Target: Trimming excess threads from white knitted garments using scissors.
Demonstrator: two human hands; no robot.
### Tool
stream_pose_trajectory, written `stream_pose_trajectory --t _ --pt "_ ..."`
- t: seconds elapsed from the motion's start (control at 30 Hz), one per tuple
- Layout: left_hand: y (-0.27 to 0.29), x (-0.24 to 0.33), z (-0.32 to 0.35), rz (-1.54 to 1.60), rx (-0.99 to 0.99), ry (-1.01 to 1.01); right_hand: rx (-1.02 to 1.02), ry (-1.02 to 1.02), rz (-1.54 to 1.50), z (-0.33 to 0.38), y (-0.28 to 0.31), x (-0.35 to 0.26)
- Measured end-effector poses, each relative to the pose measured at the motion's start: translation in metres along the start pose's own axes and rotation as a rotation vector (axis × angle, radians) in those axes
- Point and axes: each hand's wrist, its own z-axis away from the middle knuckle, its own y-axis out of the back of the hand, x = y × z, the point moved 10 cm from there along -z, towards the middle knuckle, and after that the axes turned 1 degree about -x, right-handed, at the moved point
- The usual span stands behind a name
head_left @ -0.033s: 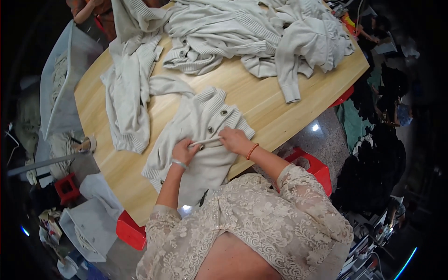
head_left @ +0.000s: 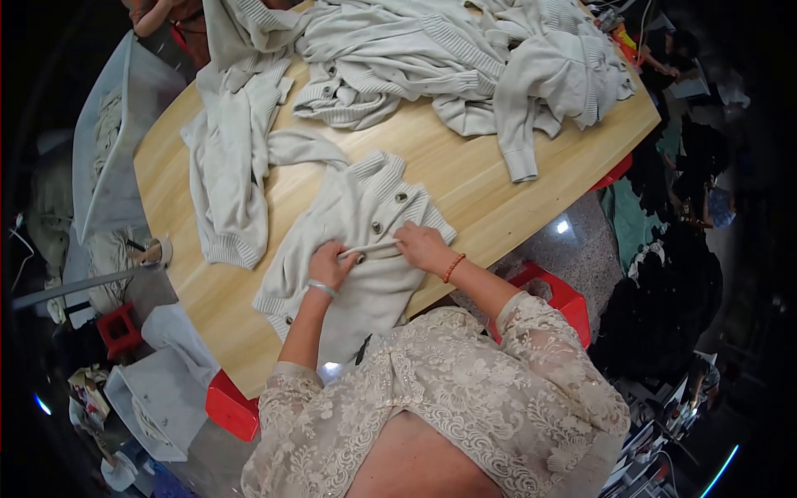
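A cream knit cardigan [head_left: 320,224] with dark round buttons lies on the wooden table [head_left: 440,216] in front of me. Between my two hands a fold of its knit stands up in a narrow ridge. My left hand [head_left: 330,264] pinches one end of that fold, close to a button. The other end is gripped by the closed fingers of my right hand [head_left: 422,247], beside the ribbed edge. Part of the cardigan hangs over the table's near edge, and its lower end is hidden by my body.
More cream knitwear [head_left: 398,62] is heaped along the far side, with another knit piece [head_left: 228,166] at the left. White bins [head_left: 124,141] stand left of the table. Red stools [head_left: 560,303] are tucked near its edges. Another person [head_left: 189,29] is at the far left.
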Motion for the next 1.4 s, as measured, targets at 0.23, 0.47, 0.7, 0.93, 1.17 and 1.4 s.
stream_pose_trajectory --t 0.23,0.47,0.7,0.93,1.17,1.4 --pt "-0.003 0.073 -0.032 0.114 0.201 -0.260 -0.005 0.035 0.000 -0.006 0.006 -0.015" --pt "-0.071 0.029 -0.060 0.128 -0.086 0.051 0.032 -0.032 -0.063 0.000 -0.005 0.006" --pt "-0.102 -0.008 -0.043 1.062 -0.271 0.505 0.056 -0.078 -0.261 -0.005 0.012 -0.005" --pt "-0.096 0.003 -0.042 0.975 -0.315 0.431 0.034 0.036 -0.099 -0.002 -0.001 -0.002" --pt "-0.073 0.029 -0.033 0.638 -0.298 0.052 -0.070 0.016 -0.092 -0.006 -0.015 0.005" --pt "-0.075 0.026 -0.031 0.463 -0.204 0.022 -0.016 0.160 -0.206 -0.012 -0.010 0.005"
